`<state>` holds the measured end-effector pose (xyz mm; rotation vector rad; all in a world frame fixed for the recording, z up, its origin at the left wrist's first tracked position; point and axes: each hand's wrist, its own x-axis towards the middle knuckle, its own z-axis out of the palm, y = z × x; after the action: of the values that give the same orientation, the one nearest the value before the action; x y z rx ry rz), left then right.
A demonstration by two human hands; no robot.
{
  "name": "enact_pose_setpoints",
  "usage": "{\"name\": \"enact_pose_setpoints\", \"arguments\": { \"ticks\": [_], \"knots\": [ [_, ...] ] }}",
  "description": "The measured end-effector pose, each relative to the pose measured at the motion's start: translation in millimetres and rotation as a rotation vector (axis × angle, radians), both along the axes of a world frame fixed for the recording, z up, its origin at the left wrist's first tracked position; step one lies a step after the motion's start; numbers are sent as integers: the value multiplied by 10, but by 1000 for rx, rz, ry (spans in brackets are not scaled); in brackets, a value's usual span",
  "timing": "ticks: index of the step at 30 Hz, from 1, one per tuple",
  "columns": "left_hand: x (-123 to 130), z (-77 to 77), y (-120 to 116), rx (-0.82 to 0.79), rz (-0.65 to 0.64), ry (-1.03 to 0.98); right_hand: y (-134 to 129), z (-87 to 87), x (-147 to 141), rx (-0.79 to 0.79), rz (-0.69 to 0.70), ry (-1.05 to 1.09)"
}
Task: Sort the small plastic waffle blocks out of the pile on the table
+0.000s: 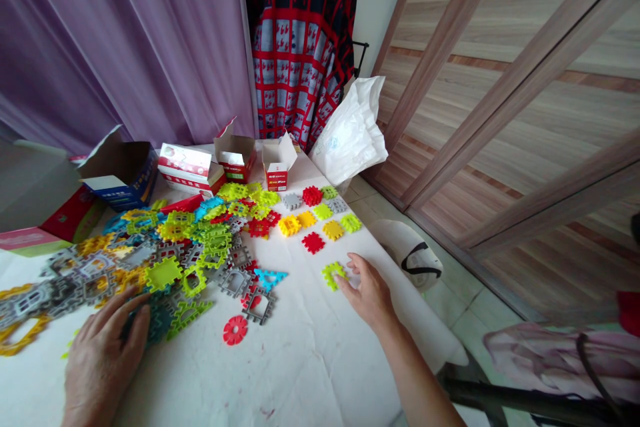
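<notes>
From where I stand, a white-covered table [310,367] carries five cardboard boxes [125,197] along its back edge. Before them sprawls a pile of plastic pieces [195,240], flat, tooth-edged, some cut like window frames, in lime green, grey, yellow, red and blue. The left hand [113,340] lies palm down at the pile's near edge, fingers curved over a dark piece; whether they grip it I can't tell. The right hand [365,283] reaches in from the table's right side, thumb and fingers parted. Beyond it sit ten spots of toothed squares [323,211]: three yellow, three green, two red, two grey. One lime-green notched piece [332,275] lies flat on the cloth at the right thumb, apart from those squares.
</notes>
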<state>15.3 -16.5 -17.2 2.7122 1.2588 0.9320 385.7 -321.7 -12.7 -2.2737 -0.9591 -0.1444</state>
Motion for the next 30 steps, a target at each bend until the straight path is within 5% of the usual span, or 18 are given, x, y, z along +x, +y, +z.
{"name": "enact_pose_setpoints", "arguments": {
  "ticks": [6,14,19,24,30],
  "knots": [
    [-2,2,10,33,-18,-5,40,52,-256,-197,-72,-191],
    [14,13,-4,84,-46,-11,-39,-88,-149,-51,-22,-112],
    [8,21,-3,68,-49,-8,-6,137,321,49,-123,-48],
    [-1,14,13,20,-34,-25,328,466,939,27,-304,92],
    [-34,-16,29,-87,-9,-51,556,319,1061,86,-330,129]
  ]
}}
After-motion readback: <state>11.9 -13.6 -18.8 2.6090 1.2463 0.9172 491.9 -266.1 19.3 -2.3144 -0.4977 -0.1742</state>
